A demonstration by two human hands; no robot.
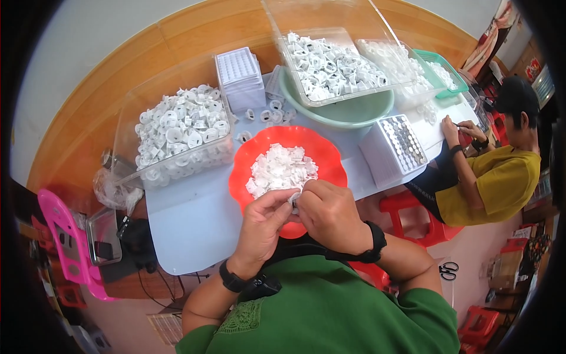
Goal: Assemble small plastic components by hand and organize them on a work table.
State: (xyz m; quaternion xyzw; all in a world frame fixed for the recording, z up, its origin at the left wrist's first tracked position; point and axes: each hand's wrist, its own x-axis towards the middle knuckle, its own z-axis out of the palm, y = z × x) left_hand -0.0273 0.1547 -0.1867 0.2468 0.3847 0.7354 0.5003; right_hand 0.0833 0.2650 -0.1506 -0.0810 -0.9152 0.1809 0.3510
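White plastic pieces (pixel 280 168) fill an orange-red bowl (pixel 330 159).

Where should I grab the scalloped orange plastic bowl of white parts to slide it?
Grip the scalloped orange plastic bowl by its flared rim on the person's right, coming from that side. The rim there is bare and stands clear of the white parts, while the left hand and right hand cover the near edge.
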